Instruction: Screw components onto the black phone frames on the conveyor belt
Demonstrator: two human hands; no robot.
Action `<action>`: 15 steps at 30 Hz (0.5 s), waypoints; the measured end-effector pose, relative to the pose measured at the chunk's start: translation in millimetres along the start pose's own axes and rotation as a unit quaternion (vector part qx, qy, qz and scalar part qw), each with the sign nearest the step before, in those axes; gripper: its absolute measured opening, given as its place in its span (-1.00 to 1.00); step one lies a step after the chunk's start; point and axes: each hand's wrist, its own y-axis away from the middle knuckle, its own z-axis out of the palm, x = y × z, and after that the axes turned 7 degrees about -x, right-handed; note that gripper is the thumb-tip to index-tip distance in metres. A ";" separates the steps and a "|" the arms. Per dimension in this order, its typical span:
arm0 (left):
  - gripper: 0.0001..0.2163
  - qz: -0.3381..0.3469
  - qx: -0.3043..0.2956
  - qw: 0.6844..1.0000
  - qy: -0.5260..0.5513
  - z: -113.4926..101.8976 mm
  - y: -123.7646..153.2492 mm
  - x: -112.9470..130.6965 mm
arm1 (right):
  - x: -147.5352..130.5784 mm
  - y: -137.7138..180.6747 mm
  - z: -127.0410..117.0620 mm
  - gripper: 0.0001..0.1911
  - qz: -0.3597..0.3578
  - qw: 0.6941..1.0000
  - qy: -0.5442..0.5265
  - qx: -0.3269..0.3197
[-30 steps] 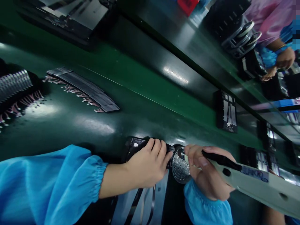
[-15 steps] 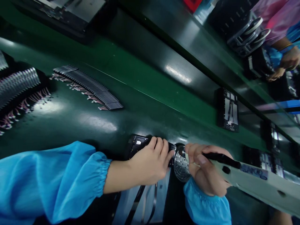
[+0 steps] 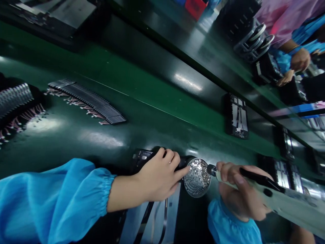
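Right hand (image 3: pixel 242 193) wrapped round an electric screwdriver (image 3: pixel 294 205)

The screwdriver's tip end juts past the fingers to the right rim of a round dish (image 3: pixel 192 189) of small shiny parts (image 3: pixel 200 172), contact unclear; its body runs out beyond the palm. The left hand (image 3: pixel 157 181) lies over the device (image 3: pixel 155 220) near its far edge, index finger reaching the dish's left rim; whether it grips, I cannot tell.

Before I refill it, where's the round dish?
Head view: the round dish is lower right of centre, between the left hand and the handheld tool.
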 end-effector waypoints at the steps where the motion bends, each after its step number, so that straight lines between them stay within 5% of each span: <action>1: -0.51 0.004 -0.001 1.000 0.003 -0.6 -0.9 -0.6 | 3.8 0.5 -1.3 -0.70 -0.002 1.000 0.005 0.008; 15: -0.55 0.018 0.014 1.000 -0.009 -1.2 2.4 3.6 | 27.1 0.9 10.1 -0.69 -0.001 1.000 0.005 0.030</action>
